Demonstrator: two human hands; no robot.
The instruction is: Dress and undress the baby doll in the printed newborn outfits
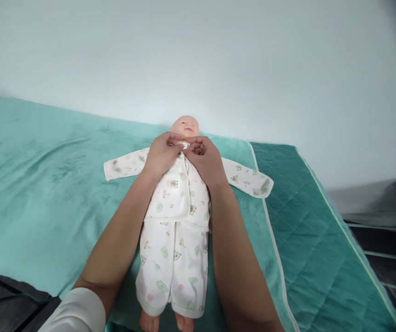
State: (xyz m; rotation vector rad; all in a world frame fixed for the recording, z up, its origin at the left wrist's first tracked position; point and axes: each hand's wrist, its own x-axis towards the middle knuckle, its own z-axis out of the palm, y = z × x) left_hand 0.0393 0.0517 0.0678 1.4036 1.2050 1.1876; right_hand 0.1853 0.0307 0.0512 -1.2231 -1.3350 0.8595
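Note:
A baby doll (186, 126) lies on its back with its head toward the wall and its bare feet toward me. It wears a white printed top (170, 196) and matching pants (173, 258); both sleeves spread out sideways. My left hand (165, 150) and my right hand (205, 157) meet at the top's neckline, just below the doll's chin. Fingers of both hands are pinched on the collar around a small white tie or fastening (183, 150), partly hidden by the fingertips. Below the collar the front flaps overlap.
The doll lies on a light green blanket (45, 184) over a darker quilted pad (315, 230). A pale wall (198, 60) rises directly behind its head. Dark metal frame bars show at the lower left and right.

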